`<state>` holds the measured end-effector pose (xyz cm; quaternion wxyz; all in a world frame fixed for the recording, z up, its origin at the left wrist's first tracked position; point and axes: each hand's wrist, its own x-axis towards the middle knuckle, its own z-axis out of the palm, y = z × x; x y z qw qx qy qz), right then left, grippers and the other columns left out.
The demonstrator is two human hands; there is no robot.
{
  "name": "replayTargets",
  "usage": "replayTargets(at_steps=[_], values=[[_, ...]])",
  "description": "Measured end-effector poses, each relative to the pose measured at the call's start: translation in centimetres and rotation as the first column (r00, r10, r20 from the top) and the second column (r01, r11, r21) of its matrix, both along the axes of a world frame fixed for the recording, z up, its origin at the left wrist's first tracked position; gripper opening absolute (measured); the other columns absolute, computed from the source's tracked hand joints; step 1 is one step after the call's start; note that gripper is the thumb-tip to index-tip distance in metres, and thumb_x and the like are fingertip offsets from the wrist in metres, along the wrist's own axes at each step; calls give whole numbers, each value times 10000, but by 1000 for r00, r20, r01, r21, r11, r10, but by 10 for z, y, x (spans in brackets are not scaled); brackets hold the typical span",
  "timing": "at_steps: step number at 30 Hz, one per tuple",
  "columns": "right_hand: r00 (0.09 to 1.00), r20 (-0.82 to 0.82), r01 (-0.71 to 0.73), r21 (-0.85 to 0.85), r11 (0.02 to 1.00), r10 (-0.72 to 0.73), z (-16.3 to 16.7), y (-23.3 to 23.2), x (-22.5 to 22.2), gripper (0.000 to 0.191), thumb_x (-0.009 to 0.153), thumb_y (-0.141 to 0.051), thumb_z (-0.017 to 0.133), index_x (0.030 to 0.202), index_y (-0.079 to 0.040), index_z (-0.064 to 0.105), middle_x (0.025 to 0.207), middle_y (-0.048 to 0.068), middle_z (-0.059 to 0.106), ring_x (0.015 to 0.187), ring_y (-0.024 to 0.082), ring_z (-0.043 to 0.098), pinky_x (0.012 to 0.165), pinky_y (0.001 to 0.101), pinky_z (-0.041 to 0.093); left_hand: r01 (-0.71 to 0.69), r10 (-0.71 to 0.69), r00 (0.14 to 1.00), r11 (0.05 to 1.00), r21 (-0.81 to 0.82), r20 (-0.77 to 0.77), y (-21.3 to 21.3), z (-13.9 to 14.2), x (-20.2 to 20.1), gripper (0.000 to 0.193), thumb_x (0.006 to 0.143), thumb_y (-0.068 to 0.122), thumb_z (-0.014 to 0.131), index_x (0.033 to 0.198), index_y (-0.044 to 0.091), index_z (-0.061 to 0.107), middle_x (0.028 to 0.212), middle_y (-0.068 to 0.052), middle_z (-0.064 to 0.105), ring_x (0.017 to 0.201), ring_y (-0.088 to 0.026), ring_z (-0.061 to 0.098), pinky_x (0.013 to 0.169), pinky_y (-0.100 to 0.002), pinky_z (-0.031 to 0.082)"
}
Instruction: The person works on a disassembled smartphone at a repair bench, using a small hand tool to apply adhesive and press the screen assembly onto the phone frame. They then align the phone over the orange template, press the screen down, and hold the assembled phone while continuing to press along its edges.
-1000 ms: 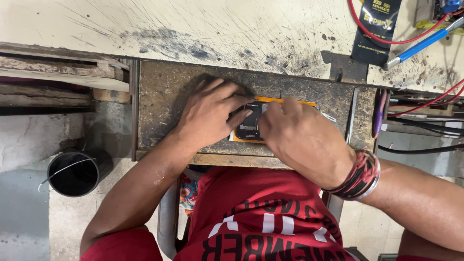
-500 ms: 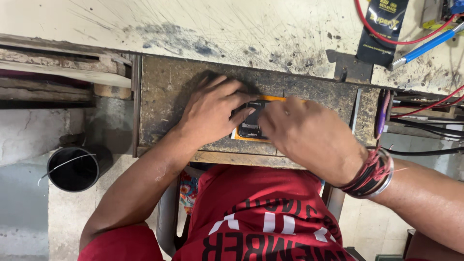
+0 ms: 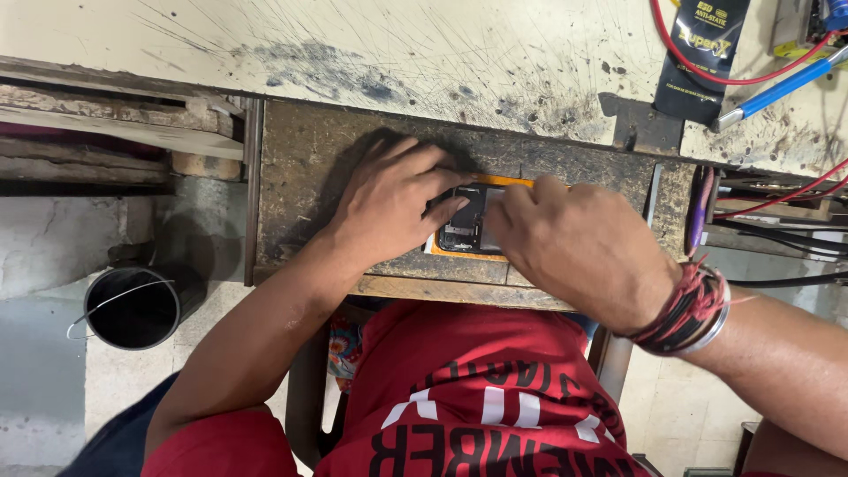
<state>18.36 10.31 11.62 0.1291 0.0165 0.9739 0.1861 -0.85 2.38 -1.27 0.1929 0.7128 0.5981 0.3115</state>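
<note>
On worn bench: both hands (image 3: 393,208) (image 3: 579,247) grasping opened phone (image 3: 464,228); phone mostly hidden beneath fingers.

A scratched, cream-topped counter (image 3: 397,53) runs across twelve o'clock, stained dark in patches, with a worn brown wooden ledge (image 3: 300,177) stepped out below it at centre. At nine o'clock, rough planks (image 3: 97,124) jut from under the top. Pale tiled floor (image 3: 53,389) fills seven o'clock, where a black bucket (image 3: 132,305) stands.
</note>
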Motion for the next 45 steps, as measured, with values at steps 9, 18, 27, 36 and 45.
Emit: replayTargets(at_steps=[9,18,27,36,45], values=[[998,-15,54,-111,992,-56,7,-3,-5,77,820,-205,639,842,-131,647,787,-2,572,711,148,600,502,296,521,-22,21,1000,999,46,7,-1,1,0,267,911,313,773,1115,141,787,1022,-35,675,988,-264,624,867,-402,526],[996,-89,4,-118,993,-14,9,-2,-4,76,784,-190,649,822,-125,657,821,0,570,756,149,601,527,288,534,-7,4,999,997,75,46,-2,3,-1,256,894,277,775,1109,139,787,1028,-28,681,982,-260,625,865,-400,523],[986,-165,-14,-202,979,-20,8,0,3,118,760,-177,662,865,-127,680,892,-10,588,838,164,612,639,304,546,56,-60,997,994,92,45,-1,3,-1,272,846,321,820,1053,145,807,1003,-5,690,962,-222,611,842,-400,487],[923,-289,134,-380,915,-255,0,5,31,352,748,-114,659,1084,-150,760,1031,21,671,917,213,637,745,351,561,124,-130,991,967,223,15,-2,-5,-1,215,817,255,839,991,136,802,1047,8,698,1006,-187,615,892,-383,473],[612,-448,324,-609,724,-651,-62,-8,69,227,836,-58,749,1053,-123,765,986,64,695,892,285,656,768,408,545,181,-120,966,948,264,-229,-4,-4,14,76,895,173,755,955,132,777,999,11,696,987,-162,613,929,-381,450]])
